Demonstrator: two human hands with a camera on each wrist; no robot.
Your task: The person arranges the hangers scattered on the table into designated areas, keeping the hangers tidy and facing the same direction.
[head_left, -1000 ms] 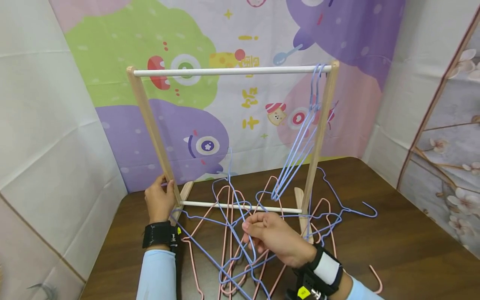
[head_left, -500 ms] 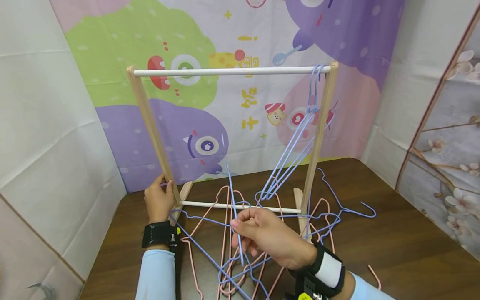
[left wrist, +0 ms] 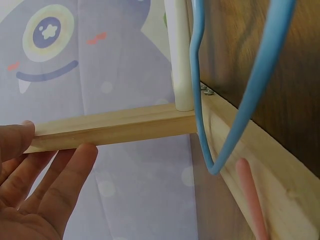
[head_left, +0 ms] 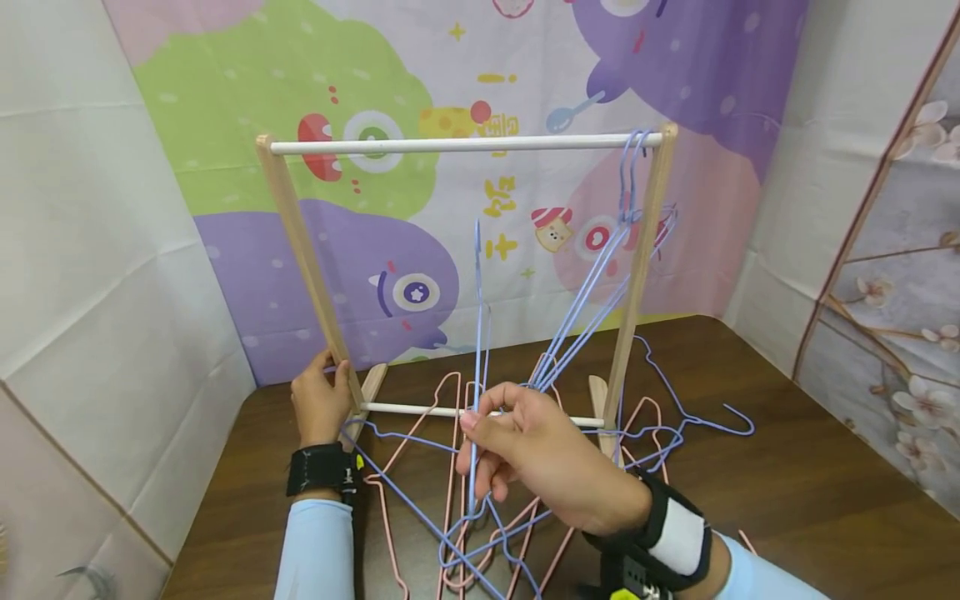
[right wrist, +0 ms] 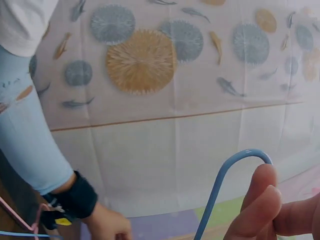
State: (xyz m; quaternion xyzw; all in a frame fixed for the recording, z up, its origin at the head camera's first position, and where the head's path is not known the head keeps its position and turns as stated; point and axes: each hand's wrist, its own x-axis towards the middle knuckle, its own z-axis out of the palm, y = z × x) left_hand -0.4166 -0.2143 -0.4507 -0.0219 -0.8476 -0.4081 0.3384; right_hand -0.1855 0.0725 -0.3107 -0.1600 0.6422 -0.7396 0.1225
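Observation:
My right hand [head_left: 540, 450] pinches a blue clothes hanger [head_left: 478, 333] between thumb and fingers. It stands upright, nearly edge-on, hook up below the white top rail [head_left: 450, 145] of a wooden rack. A bent end of this blue hanger [right wrist: 215, 192] shows beside the fingers in the right wrist view. My left hand [head_left: 321, 400] grips the rack's left post [head_left: 296, 233] low down. In the left wrist view, thumb and fingers lie on opposite sides of the wooden post [left wrist: 115, 125]. Two or so blue hangers [head_left: 622, 179] hang at the rail's right end.
Several pink hangers [head_left: 386, 525] and blue hangers [head_left: 416, 510] lie tangled on the brown table [head_left: 787, 483], across the rack's lower white bar [head_left: 412, 409]. One blue hanger [head_left: 660, 375] leans out past the right post [head_left: 637, 283]. A cartoon-print cloth [head_left: 420, 233] hangs behind.
My right hand has risen with the blue hanger, which has turned edge-on, its hook now higher. The hanging blue hangers have swung a little. My left hand stays on the post.

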